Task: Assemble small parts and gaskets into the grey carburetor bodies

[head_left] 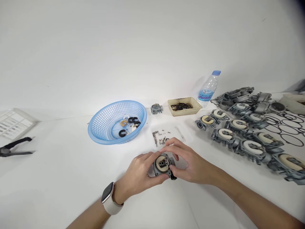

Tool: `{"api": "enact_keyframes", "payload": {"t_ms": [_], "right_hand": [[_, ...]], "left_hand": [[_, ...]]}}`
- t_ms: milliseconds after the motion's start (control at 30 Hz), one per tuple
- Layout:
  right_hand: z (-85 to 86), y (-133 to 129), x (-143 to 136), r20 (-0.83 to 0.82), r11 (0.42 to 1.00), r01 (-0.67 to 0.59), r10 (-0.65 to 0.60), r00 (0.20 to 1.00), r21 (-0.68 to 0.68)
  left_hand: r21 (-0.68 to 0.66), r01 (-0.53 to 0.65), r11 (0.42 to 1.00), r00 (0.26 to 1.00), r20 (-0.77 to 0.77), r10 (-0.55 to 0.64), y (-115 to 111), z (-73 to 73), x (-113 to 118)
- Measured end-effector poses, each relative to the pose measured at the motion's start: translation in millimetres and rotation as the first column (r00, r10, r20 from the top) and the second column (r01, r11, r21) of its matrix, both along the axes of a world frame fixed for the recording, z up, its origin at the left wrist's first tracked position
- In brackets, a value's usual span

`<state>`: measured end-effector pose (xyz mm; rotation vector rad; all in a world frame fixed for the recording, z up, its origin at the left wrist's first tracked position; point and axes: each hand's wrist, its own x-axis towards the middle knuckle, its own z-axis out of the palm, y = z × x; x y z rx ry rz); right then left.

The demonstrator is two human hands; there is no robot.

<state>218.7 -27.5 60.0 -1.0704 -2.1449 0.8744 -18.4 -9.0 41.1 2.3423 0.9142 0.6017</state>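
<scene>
A grey metal carburetor [156, 170] lies on the white table with its underside up, a cream C-shaped float [159, 163] seated in it. My left hand [143, 171] grips its left side, thumb along the near edge and fingers over the far edge. From the right, my right hand [188, 160] has its thumb against the carburetor by the float's hinge, with the index finger bent over the far rim. Whether a small part sits between those fingers is hidden. Just beyond the hands, a clear shallow tray [172, 129] holds small brass jets and metal pins.
A blue plastic basket [95, 138] with black, white and tan floats stands behind left. Farther back are another carburetor [156, 109], a tub [186, 112] of black rings and a water bottle [206, 92]. Several carburetors [252, 149] crowd the right; pliers [16, 148] lie left.
</scene>
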Motion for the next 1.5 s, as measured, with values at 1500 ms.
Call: {"api": "enact_keyframes", "payload": {"t_ms": [1500], "right_hand": [[3.1,3.4,-0.5,-0.034,0.995,-0.090,0.089,0.995,-0.041]], "left_hand": [[0.002,0.023,1.000,1.000,0.004,-0.023,-0.1,1.8,0.4]]}}
